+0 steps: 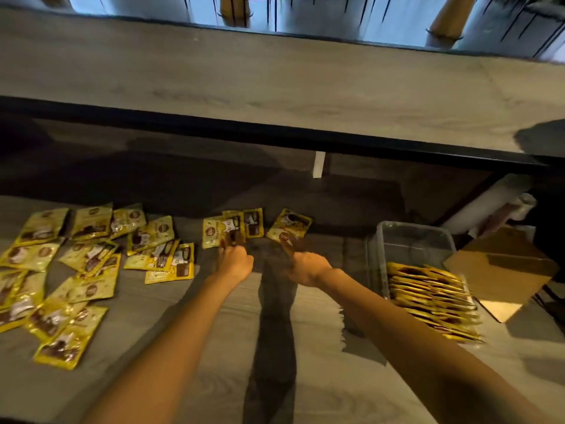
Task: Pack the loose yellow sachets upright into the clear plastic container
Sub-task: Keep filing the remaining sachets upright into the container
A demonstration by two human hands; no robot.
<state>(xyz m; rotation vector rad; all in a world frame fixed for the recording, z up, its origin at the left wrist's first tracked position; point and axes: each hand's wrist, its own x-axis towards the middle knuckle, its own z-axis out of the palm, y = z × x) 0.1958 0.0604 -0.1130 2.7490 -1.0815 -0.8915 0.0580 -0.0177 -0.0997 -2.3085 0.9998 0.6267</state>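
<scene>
A: Where are the hands?

B: Both stretched out over the grey surface. Left hand has its fingertips on a small overlapping bunch of yellow sachets. Right hand reaches to a single tilted sachet just right of that bunch.

A: Grip state?

B: Left fingers curl down onto the bunch's near edge; can't tell if they pinch it or just touch. Right fingers are blurred against the single sachet's lower edge; contact looks likely, a real grasp I can't confirm.

A: Container?

B: Clear plastic container sits at the right, well apart from the hands. Its near part holds a row of packed sachets standing on edge, leaning slightly. Far part shows only clear wall and floor.

A: Loose stock?

B: Big scatter of loose sachets lying flat on the left, many overlapping, some face up.

A: Anything else?

B: Brown cardboard just right of the container. A dark-edged shelf runs across above the work area.
</scene>
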